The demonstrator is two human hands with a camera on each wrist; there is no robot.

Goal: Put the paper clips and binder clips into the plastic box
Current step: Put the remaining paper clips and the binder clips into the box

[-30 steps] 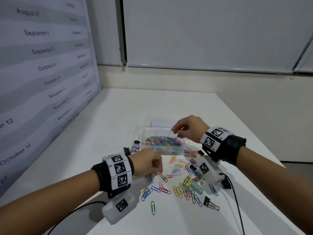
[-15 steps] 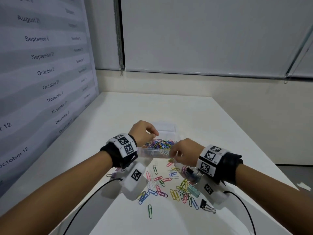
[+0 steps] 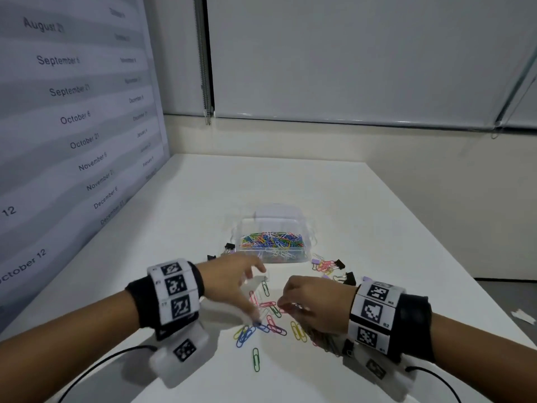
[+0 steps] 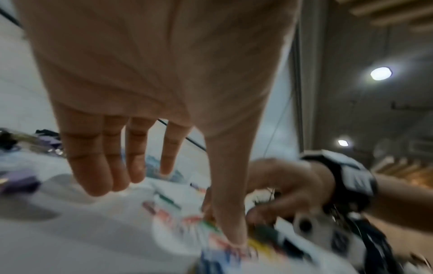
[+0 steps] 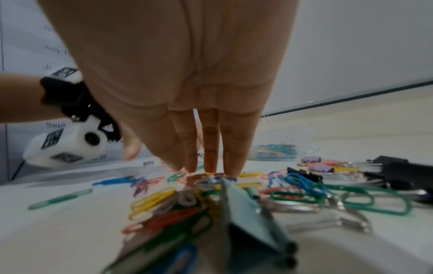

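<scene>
The clear plastic box [image 3: 303, 258] stands mid-table, holding many coloured paper clips. Loose paper clips [image 3: 271, 325] lie scattered in front of it. My left hand [image 3: 255, 292] hovers over them, blurred, fingers straight and spread, holding nothing. My right hand [image 3: 287, 305] is to its right, fingertips [image 5: 209, 166] bunched down onto the pile, pinching at paper clips. Black and purple binder clips [image 3: 341, 266] lie right of the box and others [image 3: 229, 247] at its left corner. A teal binder clip [image 5: 246, 213] lies under my right wrist.
A single green paper clip [image 3: 255, 359] lies nearest to me. The date-printed wall panel [image 3: 72, 126] borders the table on the left. A paper scrap [image 3: 523, 317] sits at the table's right edge. Cables trail from both wrist cameras.
My left hand came back from the box to above the loose clips and spread open. My right hand moved from the box's near edge down onto the pile.
</scene>
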